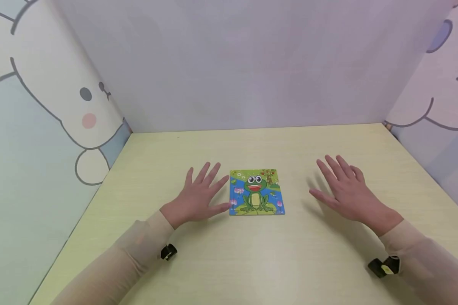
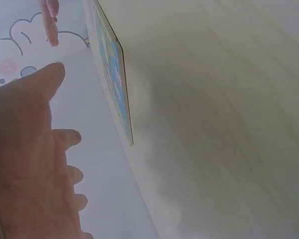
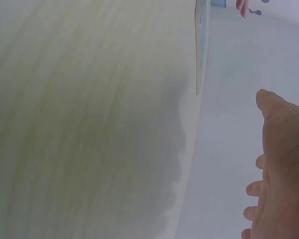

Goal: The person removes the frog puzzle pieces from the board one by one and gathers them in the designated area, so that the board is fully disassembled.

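Observation:
A square frog picture puzzle board (image 1: 255, 192) lies flat on the pale wooden table (image 1: 259, 254), showing a green frog on a blue and green ground. My left hand (image 1: 198, 197) hovers just left of the board with its fingers spread; in the head view its thumb and index fingertips reach the board's left edge. To the right of the board, with a gap between, my right hand (image 1: 345, 190) is held over the table, fingers extended. Neither hand holds anything. From the left wrist, the board (image 2: 114, 74) appears edge-on beyond the thumb.
A plain pale wall (image 1: 244, 67) stands behind the table's far edge. Side panels with cartoon animals, one at left (image 1: 61, 84) and one at right (image 1: 435, 93), flank the table. Black straps (image 1: 168, 252) sit at both wrists over beige sleeves (image 1: 126, 254).

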`<state>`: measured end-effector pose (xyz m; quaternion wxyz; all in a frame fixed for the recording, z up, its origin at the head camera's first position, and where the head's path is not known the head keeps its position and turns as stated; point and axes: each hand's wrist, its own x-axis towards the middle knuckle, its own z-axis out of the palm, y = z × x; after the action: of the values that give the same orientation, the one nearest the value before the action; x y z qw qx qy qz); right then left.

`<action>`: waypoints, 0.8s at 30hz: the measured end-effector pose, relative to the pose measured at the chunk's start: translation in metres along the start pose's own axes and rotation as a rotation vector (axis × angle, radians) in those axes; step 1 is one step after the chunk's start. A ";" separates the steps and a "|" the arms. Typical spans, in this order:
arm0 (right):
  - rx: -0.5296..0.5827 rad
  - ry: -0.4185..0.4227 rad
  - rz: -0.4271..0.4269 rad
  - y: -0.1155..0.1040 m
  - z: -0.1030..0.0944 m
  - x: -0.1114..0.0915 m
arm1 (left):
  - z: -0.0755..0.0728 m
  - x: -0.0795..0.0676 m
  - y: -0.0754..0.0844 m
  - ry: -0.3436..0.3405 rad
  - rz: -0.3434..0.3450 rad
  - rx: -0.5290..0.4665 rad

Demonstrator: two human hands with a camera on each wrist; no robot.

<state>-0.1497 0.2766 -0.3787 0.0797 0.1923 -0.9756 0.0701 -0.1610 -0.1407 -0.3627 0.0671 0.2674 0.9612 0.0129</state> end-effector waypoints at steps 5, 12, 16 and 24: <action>0.007 -0.012 0.003 -0.001 0.000 0.001 | 0.005 -0.002 0.005 -0.006 0.039 0.005; 0.046 -0.035 -0.011 -0.008 -0.001 0.009 | 0.014 -0.009 0.018 -0.037 0.096 0.000; 0.072 -0.058 -0.028 -0.019 -0.003 0.020 | 0.018 -0.012 0.023 -0.068 0.124 0.000; 0.164 -0.082 -0.095 -0.046 0.002 0.053 | 0.022 -0.019 0.030 -0.124 0.173 -0.029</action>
<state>-0.1805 0.2147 -0.3660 0.0269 0.2471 -0.9587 0.1380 -0.1263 -0.1249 -0.3799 0.1289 0.3487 0.9282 0.0159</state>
